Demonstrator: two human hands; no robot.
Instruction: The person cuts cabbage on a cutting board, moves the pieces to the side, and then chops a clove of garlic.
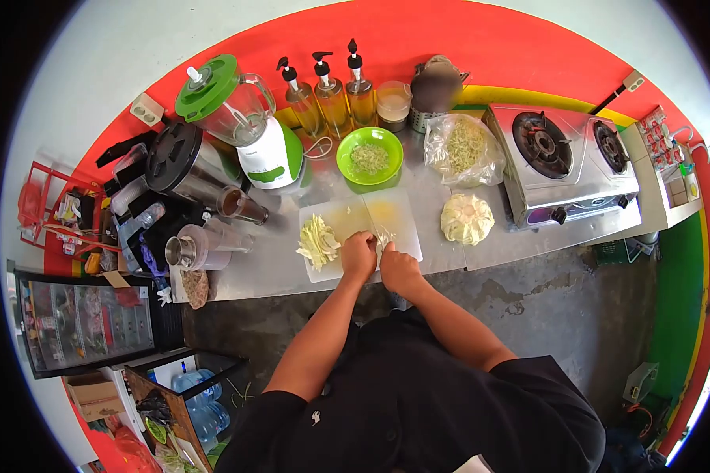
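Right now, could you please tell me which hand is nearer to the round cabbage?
The right: the right hand lies left of the round cabbage and nearer the body; the left hand is farther left.

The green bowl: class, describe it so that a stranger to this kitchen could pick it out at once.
On the metal counter, find the white cutting board. Just beyond it, in front of three pump bottles, sits the round bowl. Its bright green sets it apart from the clear bag of shreds to its right.
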